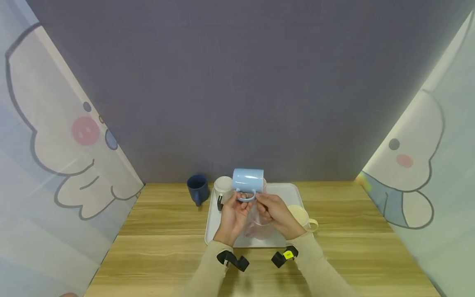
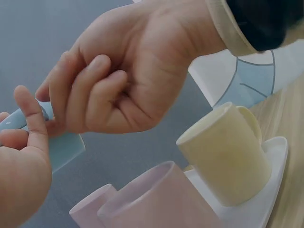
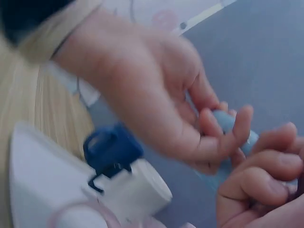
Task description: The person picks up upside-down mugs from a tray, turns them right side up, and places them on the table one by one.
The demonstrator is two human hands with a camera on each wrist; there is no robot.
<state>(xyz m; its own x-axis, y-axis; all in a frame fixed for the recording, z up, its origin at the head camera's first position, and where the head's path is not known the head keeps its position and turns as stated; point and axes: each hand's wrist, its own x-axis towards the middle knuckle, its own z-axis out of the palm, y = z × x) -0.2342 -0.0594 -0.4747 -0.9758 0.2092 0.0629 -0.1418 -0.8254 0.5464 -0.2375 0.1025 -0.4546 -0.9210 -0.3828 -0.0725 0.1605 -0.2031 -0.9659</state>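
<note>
A light blue mug [image 1: 248, 180] is held up on its side above the white tray [image 1: 285, 190], its handle turned toward me. My left hand [image 1: 231, 216] pinches the handle near its left end. With thumb and fingers, my right hand [image 1: 276, 211] grips near the handle's right end. In the left wrist view, the curled lower fingers of the right hand [image 2: 123, 76] show, while the mug [image 2: 66, 149] is partly covered. The left hand [image 3: 142, 90] and the mug [image 3: 228, 122] also appear in the right wrist view, slightly blurred.
On the tray stand a white mug [image 1: 222, 184] with a black handle, a pale yellow mug [image 1: 298, 213] at the right, and two pink mugs [image 2: 152, 202], partly hidden from above. A navy mug [image 1: 198, 189] stands left of the tray on the wooden table [image 1: 163, 231]. A grey panel rises behind.
</note>
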